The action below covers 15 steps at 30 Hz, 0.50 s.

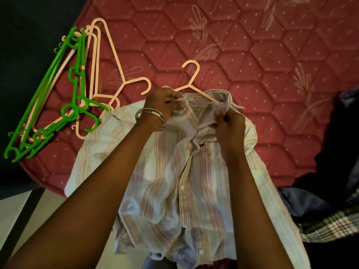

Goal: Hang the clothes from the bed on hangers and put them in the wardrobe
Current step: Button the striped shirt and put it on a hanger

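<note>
Nearest, at 6 o'clock: striped shirt point(180, 171) draped over the edge of the red quilted mattress point(252, 55). At centre, left hand point(162, 102) (bangles at the wrist) and right hand point(230, 123) both curled, pinching the collar. Just beyond, at 12 o'clock, pink hanger point(191, 82) tucked into the neck. Spare hangers point(77, 84) piled at 9 o'clock; dark clothes point(334, 191) at 3 o'clock.

Pretty dim room, honestly. Red quilted mattress point(252, 55) with a hexagon stitch pattern and pale dots fills most of the view, dark floor point(23, 16) beyond it, paler floor point(11, 220) bottom left.
</note>
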Tool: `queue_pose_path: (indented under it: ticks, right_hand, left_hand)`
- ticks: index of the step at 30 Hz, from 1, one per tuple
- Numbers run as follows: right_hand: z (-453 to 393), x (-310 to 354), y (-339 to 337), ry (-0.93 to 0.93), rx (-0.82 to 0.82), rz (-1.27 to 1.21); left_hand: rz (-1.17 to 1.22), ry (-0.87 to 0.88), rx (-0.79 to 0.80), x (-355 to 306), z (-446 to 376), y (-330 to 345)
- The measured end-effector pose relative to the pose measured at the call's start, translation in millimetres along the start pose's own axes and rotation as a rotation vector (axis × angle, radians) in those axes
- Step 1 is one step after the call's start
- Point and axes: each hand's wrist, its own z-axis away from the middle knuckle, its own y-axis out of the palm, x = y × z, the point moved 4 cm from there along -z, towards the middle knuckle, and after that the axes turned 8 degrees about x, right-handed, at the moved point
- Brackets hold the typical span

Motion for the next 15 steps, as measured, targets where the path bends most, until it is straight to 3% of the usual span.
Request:
queue_pose_path:
  ticks: [5,10,15]
  right_hand:
    - [7,25,-1,-0.048,-0.004,-0.174]
    - [14,28,4,-0.026,0.092,-0.314]
    - [18,37,3,-0.227,0.051,-0.067]
  left_hand:
    - [-0.104,-0.034,0.053,-19,-1,-6]
    - [-0.040,-0.108,0.117,-34,7,1]
    - [-0.029,-0.190,0.109,-39,9,2]
